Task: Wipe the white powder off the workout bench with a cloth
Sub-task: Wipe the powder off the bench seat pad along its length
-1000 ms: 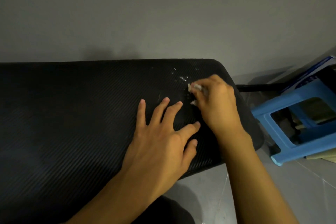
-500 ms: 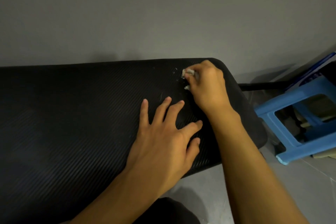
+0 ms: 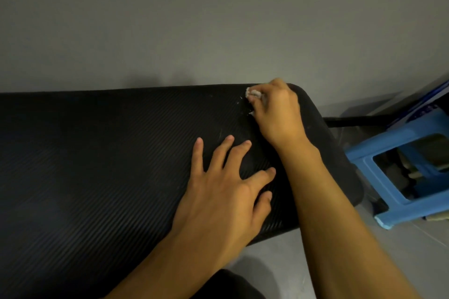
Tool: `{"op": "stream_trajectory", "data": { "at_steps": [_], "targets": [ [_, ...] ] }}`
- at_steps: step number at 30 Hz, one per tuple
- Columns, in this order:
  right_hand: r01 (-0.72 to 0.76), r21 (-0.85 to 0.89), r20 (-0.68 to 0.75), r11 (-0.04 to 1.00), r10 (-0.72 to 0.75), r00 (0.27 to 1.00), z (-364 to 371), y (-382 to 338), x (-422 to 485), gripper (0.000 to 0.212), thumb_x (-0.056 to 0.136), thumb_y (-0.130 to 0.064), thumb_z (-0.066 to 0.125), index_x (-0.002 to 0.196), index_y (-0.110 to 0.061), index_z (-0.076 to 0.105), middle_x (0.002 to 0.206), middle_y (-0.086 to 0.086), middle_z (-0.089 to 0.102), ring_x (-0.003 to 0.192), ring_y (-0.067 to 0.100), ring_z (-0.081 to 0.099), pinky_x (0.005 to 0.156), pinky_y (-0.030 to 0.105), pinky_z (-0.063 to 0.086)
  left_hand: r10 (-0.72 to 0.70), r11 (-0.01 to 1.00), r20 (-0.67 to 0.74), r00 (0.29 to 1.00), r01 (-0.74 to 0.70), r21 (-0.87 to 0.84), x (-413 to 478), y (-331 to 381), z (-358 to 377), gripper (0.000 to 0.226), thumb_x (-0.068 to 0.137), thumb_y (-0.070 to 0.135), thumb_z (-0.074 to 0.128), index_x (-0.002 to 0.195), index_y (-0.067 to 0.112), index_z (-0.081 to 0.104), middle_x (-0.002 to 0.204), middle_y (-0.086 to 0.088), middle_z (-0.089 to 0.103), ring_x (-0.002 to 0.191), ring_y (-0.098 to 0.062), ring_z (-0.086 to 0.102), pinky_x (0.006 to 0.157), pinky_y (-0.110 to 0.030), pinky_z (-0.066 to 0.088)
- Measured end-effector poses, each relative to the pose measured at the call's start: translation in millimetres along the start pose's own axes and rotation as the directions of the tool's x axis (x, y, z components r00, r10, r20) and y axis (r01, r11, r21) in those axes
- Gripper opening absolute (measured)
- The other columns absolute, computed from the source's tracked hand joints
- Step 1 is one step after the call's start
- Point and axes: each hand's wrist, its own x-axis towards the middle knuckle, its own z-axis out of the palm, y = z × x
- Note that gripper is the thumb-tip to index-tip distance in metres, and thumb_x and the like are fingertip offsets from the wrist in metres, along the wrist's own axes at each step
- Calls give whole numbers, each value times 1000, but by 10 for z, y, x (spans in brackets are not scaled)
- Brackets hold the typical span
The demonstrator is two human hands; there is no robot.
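Worktop (image 3: pixel 97 153) corner wipe.
Right hand (image 3: pixel 277 114): fingers clamped on bunched cloth (image 3: pixel 252 93), which I judge soft, light. Left hand (image 3: pixel 226 192): flat, fingers spread.

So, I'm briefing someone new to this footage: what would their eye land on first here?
The two hands on the black workout bench: the right hand grips a small whitish cloth at the bench's far right corner, beside a few specks of white powder, while the left hand lies flat, fingers spread, nearer the front. A bright blue stool stands on the floor to the right.
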Motion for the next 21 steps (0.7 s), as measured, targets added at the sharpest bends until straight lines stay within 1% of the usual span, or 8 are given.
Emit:
{"op": "stream_trajectory", "data": {
  "at_steps": [3,5,10,13,15,18,19,21],
  "targets": [
    [181,117,99,976,-193,976,-66,-89,-301,19,95,-20,62,111,-16,72,106,0,59,95,11,59,84,26,50,8,1000,-2,1000,-8,-17,0,3,-1,40,92,54,43,126,47,63,150,-3,47,148,-29,31,118,-68,17],
    [210,154,107,965,-228,968,-124,4,-455,17,94,-21,65,109,-19,73,103,-5,60,95,8,61,85,29,52,9,999,-5,1000,-9,-34,6,-7,-14,39,92,54,43,125,47,63,149,0,47,148,-28,31,119,-67,16],
    [-34,2,-49,999,34,998,-37,116,-335,20,95,-28,60,111,-22,69,108,-2,58,97,19,61,85,47,52,22,997,-38,999,-25,-79,15,-28,-27,39,92,53,44,126,47,63,149,3,47,148,-25,30,120,-65,14],
    [51,101,26,994,-54,998,-28,-15,-512,22,96,-32,59,114,-24,69,108,-5,58,100,18,60,87,46,51,-12,973,-130,991,-18,-229,13,-54,-30,25,91,46,46,107,39,63,136,8,51,141,-17,38,122,-59,15],
    [72,209,120,975,-98,988,-186,-52,-735,32,97,-39,57,126,-29,64,113,-11,56,106,9,58,93,38,49,-67,931,-213,975,-15,-364,20,-71,-50,13,89,36,49,101,33,54,119,13,48,121,-7,45,121,-55,24],
    [-75,369,159,926,16,987,-471,14,-1047,54,98,-51,45,148,-31,42,132,-18,50,124,0,48,104,23,40,-144,869,-268,953,-7,-494,56,-71,-99,26,85,25,58,109,30,47,114,14,43,109,-3,43,108,-53,41],
    [-117,356,143,927,70,987,-524,60,-1132,56,99,-57,35,150,-33,37,141,-19,44,132,-2,41,110,26,36,-158,860,-272,949,-4,-511,68,-65,-116,33,85,25,60,115,31,47,118,14,43,113,-3,43,107,-53,42],
    [-135,139,146,981,114,983,-538,101,-1232,64,98,-64,12,151,-36,33,156,-14,31,145,2,23,121,38,19,-152,856,-229,962,12,-517,88,-49,-144,48,88,28,64,131,35,44,134,15,41,129,-5,39,114,-52,35]
  ]
}}
